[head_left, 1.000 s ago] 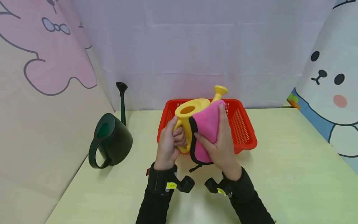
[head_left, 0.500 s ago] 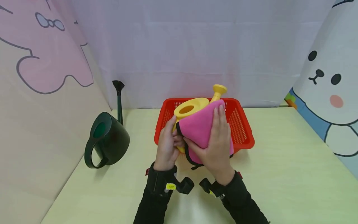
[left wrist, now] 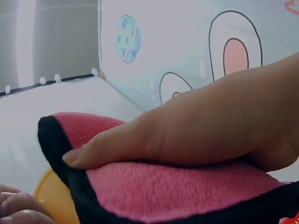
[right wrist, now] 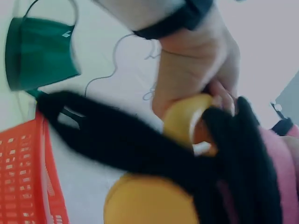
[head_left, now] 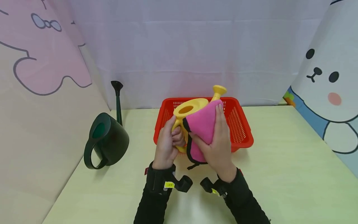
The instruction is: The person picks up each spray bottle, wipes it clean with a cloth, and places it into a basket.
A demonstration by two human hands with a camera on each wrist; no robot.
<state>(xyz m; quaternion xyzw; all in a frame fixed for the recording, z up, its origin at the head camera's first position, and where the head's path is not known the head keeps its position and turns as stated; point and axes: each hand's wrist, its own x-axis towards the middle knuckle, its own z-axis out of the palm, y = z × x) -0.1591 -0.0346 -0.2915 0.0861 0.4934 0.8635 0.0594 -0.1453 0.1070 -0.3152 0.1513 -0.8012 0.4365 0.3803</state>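
1. The yellow can (head_left: 197, 104) is in front of the basket (head_left: 244, 145), which stands at the middle of the far edge of the desk (head_left: 293, 186). The can partly covers the basket in the head view; whether they touch, I cannot tell.
2. The left hand (head_left: 167, 146) has its grip closed round the handle (head_left: 176, 125), so from this grip the body of the can lies to the right.
3. The long axis of the can goes from the handle, on the left, to the spout (head_left: 219, 91), which points up and toward the far right corner of the desk.
4. The right hand (head_left: 219, 149) holds the pink cloth (head_left: 202, 124) between thumb and fingers, and presses it on the right and near side of the body.
5. Thus the left hand is nearer to the handle end, the right hand nearer to the spout, with only the cloth between its palm and the can.
6. The green can (head_left: 113, 146) stands apart, near the left edge of the desk, its handle toward the near left corner.
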